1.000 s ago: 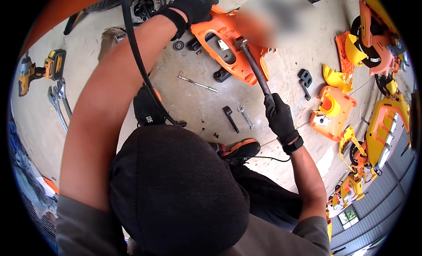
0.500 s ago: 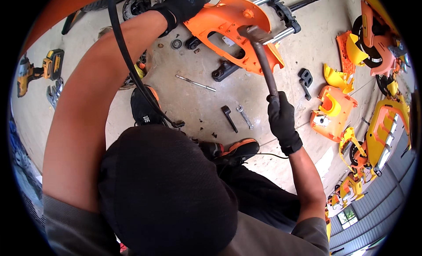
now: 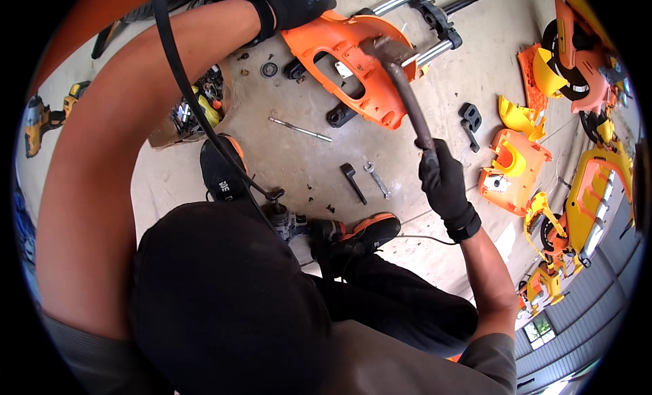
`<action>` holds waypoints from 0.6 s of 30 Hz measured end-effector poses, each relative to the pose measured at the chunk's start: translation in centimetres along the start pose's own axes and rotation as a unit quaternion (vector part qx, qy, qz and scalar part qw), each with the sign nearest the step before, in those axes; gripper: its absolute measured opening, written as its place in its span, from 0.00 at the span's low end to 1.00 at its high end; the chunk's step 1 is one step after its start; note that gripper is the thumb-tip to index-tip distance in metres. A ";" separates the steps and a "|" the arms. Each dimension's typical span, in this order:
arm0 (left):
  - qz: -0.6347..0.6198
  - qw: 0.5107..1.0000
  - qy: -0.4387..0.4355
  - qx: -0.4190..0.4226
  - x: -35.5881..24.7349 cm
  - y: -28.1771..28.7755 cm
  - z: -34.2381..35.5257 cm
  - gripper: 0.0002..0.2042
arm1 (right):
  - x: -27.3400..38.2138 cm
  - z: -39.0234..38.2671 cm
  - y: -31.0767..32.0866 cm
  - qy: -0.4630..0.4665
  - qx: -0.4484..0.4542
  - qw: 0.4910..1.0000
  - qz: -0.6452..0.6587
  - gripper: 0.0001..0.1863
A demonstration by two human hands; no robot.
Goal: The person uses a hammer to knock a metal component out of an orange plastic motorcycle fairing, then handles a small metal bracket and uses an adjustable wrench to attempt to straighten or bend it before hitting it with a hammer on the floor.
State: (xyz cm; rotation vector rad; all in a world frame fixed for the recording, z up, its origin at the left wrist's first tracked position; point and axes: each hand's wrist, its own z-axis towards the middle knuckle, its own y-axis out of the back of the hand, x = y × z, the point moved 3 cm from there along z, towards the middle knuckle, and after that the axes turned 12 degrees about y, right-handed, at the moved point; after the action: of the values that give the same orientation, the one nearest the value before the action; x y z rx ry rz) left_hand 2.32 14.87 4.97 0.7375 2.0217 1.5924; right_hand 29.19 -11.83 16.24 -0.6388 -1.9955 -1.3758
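My gloved right hand (image 3: 445,184) is closed round the handle of a hammer (image 3: 409,103). The hammer's blurred head is over the right part of an orange plastic cover (image 3: 372,89) with two oval openings; whether they touch I cannot tell. At the cover's upper left edge, my gloved left hand (image 3: 299,7) grips it, with its fingertips partly hidden. Behind the cover lies a fork (image 3: 435,52) with two silver tubes and a black clamp. Dark brackets (image 3: 341,115) show partly from under the cover.
A metal rod (image 3: 300,129), a black wrench-like tool (image 3: 353,183) and a spanner (image 3: 377,180) lie on the concrete floor. A parts box (image 3: 197,106) and a cordless drill (image 3: 42,123) are at the left. Orange and yellow panels (image 3: 516,171) line the right. A black cable (image 3: 180,69) hangs across the view.
The orange cover has tilted, and its openings show more fully. The hammer head has shifted slightly left, while my right hand has moved a little right and down. My left hand keeps its grip.
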 end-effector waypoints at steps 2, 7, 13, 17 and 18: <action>0.005 1.000 -0.021 0.020 0.3 0.4 0.1 0.11 | -3.0 -0.6 -1.3 -0.031 0.047 0.998 -0.004 0.09; 0.008 0.999 -0.032 0.007 -0.1 0.1 0.5 0.12 | -2.3 0.7 -1.2 -0.044 0.068 0.996 0.038 0.12; 0.004 0.987 -0.134 -0.089 3.0 -4.0 0.4 0.14 | -0.9 0.7 -0.1 0.018 0.055 0.998 -0.007 0.11; 0.005 0.998 -0.055 0.012 0.4 -0.5 0.8 0.12 | -2.1 -0.4 -1.7 0.020 0.001 1.000 0.010 0.10; 0.013 0.998 -0.059 0.012 -0.1 -0.2 1.3 0.12 | -3.1 -1.0 -2.7 0.017 -0.008 1.000 0.002 0.10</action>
State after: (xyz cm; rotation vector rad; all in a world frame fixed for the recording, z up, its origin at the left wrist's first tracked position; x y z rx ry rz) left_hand 3.20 15.71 4.50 0.8504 1.9554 1.5050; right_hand 29.71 -13.79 12.52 -0.6220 -1.9587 -1.3920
